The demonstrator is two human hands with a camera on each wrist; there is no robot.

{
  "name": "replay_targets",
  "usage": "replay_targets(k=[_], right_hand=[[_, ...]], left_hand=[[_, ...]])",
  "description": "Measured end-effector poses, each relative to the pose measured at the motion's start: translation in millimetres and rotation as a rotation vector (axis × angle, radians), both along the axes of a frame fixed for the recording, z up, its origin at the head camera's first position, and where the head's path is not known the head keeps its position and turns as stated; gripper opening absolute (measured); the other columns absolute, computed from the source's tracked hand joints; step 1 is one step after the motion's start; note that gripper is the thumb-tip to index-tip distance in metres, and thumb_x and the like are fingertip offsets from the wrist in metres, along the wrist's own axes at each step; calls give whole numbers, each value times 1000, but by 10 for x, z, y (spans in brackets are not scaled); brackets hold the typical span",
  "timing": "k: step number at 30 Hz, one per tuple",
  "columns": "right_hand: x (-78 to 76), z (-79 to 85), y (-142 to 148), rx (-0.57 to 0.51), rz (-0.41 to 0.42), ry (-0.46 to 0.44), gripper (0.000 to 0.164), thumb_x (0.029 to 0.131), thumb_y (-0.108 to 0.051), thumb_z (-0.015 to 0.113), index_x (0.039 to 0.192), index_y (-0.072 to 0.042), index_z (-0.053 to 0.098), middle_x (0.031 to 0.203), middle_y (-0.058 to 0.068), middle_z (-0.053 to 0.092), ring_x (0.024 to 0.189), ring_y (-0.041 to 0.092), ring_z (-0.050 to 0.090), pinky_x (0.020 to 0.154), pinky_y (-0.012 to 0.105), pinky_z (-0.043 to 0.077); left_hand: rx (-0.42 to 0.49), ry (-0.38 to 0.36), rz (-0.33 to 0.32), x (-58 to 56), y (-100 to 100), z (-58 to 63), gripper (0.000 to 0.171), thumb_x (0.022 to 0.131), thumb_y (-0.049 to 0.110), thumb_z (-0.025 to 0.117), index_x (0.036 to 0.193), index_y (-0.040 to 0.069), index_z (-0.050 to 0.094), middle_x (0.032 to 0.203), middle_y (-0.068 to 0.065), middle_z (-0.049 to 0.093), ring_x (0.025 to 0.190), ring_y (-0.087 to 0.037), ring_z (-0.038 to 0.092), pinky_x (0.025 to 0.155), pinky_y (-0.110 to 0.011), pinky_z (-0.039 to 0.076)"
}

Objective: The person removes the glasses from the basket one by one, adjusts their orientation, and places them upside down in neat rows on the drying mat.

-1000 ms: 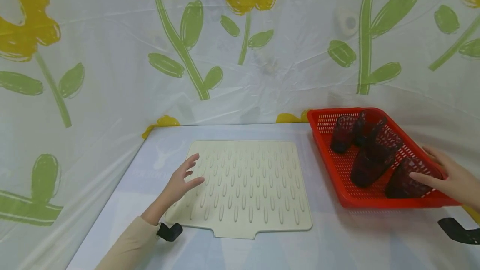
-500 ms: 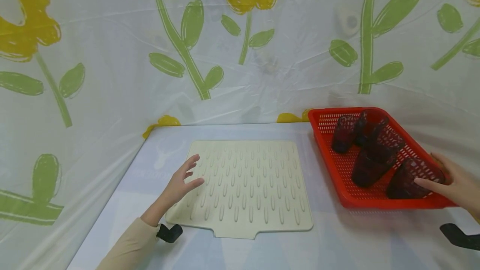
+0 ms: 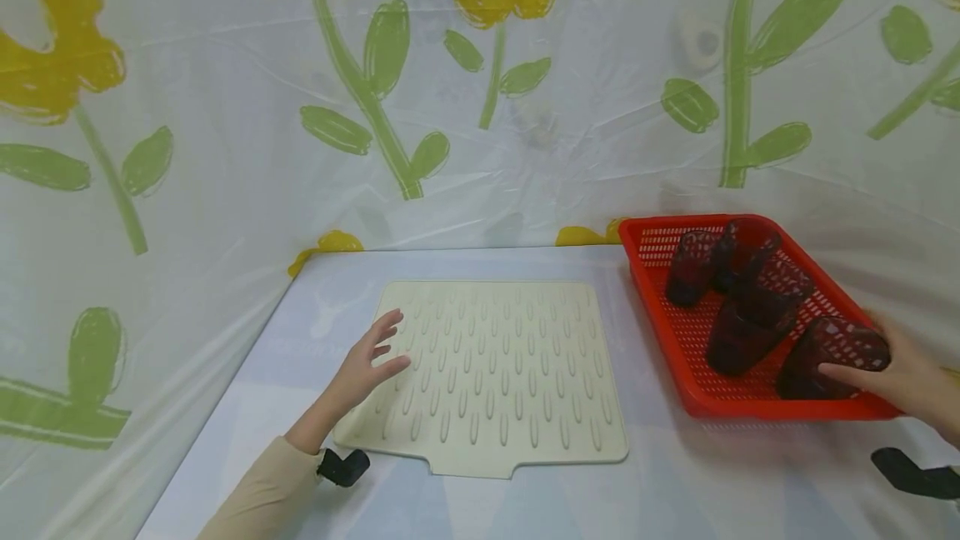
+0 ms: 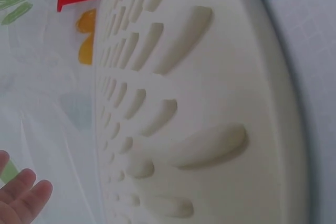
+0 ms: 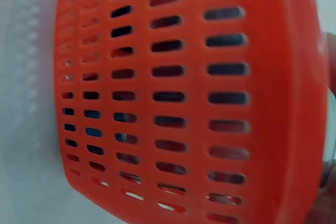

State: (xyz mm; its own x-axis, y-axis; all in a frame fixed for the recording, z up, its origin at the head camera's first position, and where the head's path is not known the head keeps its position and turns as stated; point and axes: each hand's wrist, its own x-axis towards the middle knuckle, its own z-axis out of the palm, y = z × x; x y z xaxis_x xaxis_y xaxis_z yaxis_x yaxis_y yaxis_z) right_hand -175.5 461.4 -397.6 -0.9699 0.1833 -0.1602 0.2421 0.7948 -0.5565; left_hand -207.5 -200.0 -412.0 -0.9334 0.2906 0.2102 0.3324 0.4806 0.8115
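In the head view, my right hand [image 3: 903, 373] reaches over the near right corner of a red plastic basket [image 3: 660, 352]. It grips a dark purple tinted glass [image 3: 813, 361], thumb on the near side and the other fingers mostly hidden behind it. More dark tinted glasses [image 3: 738, 336] lie tilted farther back in the basket. My left hand [image 3: 367, 365] hovers over the left side of a cream drying mat [image 3: 487, 373] with raised ridges, fingers spread and holding nothing. The left wrist view shows its fingertips [image 4: 31, 198] beside the mat.
The mat lies mid-table with a tab [image 3: 471, 469] at its front edge. Its right side is a short way from the basket. A white flowered curtain [image 3: 517, 182] hangs behind the table [image 3: 570, 507]. In the right wrist view, the slotted basket wall [image 5: 199, 98] blocks most of the scene.
My right hand has come in from the basket rim and closed on the nearest glass. My left hand stays over the mat. The whole head view has shifted very slightly.
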Motion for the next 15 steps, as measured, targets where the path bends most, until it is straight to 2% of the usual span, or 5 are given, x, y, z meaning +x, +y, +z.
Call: replay_targets(k=[4, 6, 15], right_hand=[[60, 76, -133, 48, -41, 27, 111, 80, -50, 63, 134, 19, -4, 118, 44, 20, 97, 55, 29, 69, 63, 39], [100, 174, -224, 50, -67, -1, 108, 81, -47, 63, 131, 23, -3, 116, 45, 19, 98, 56, 27, 74, 66, 38], [128, 278, -295, 66, -63, -26, 110, 80, -49, 63, 131, 24, -3, 115, 46, 22, 96, 55, 31, 75, 65, 39]], left_hand=[[28, 9, -17, -4, 49, 22, 69, 86, 18, 61, 143, 6, 24, 145, -19, 30, 130, -40, 31, 101, -53, 32], [45, 8, -25, -6, 83, 36, 69, 87, 18, 61, 143, 5, 24, 145, -20, 29, 130, -40, 30, 101, -54, 31], [131, 8, -66, -49, 230, 60, 68, 87, 11, 58, 144, 4, 21, 145, -21, 28, 130, -42, 30, 101, -55, 30]])
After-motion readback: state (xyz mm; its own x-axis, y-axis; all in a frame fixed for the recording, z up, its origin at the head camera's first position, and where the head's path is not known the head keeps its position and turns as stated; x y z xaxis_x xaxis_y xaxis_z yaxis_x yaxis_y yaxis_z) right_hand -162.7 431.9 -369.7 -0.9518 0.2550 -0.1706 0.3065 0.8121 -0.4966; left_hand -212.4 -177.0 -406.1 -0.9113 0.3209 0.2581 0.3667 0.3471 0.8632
